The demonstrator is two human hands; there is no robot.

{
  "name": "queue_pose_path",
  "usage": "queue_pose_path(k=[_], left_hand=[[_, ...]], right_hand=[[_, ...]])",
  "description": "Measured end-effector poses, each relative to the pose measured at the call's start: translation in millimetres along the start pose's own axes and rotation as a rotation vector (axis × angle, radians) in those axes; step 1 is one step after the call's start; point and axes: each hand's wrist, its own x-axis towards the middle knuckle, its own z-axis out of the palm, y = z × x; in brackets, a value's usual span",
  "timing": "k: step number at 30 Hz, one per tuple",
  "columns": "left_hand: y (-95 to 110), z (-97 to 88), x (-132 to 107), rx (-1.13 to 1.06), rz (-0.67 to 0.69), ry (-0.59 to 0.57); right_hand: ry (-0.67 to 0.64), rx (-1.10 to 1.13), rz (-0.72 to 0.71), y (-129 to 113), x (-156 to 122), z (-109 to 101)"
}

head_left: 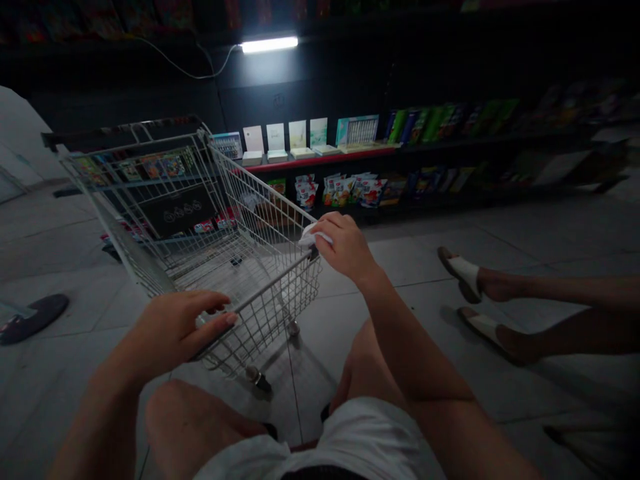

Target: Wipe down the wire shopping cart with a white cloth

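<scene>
An empty metal shopping cart (270, 283) stands just before my knees, its near rim towards me. My left hand (183, 327) grips the near rim at its left part, the fingers curled over the inside and the thumb lying along the rim. At the right near corner, my right hand (343, 243) is closed on a crumpled white cloth (311, 235), pressed against the top of the rim. Whether it is fabric or paper I cannot make out. A dark panel with round markings (180, 210) sits on the cart's far end.
Behind the cart run dark shelves with boxes (357, 131) and snack bags (367, 191), under a lit tube lamp (269, 45). Another person's legs and light shoes (467, 273) stretch in from the right. A round dark stand base (37, 317) is on the tiled floor at left.
</scene>
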Motion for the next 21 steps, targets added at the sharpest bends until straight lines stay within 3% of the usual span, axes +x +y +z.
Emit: queue_pose_path(k=[2, 5, 8, 10, 14, 16, 18, 21], left_hand=[[20, 10.4, 19, 0.173, -0.02, -0.073], [35, 26.2, 48, 0.37, -0.118, -0.071], [29, 35.8, 71, 0.372, -0.158, -0.086], [18, 38.5, 81, 0.352, -0.13, -0.101], [0, 38.4, 91, 0.315, -0.099, -0.121], [-5, 37.1, 94, 0.267, -0.1, -0.13], [-9, 36.1, 98, 0.204, -0.096, -0.134], [-16, 35.1, 102, 0.105, -0.087, -0.147]], right_hand=[[0.094, -0.005, 0.114, 7, 1, 11], [0.253, 0.011, 0.187, 0, -10, 30], [0.402, 0.121, 0.201, -11, -37, 59], [0.435, 0.179, 0.207, -15, -59, 88], [0.34, 0.212, 0.235, -18, -103, 149], [0.283, 0.222, 0.281, -18, -120, 169], [0.225, 0.24, 0.307, -17, -132, 177], [0.104, 0.287, 0.272, -15, -139, 168]])
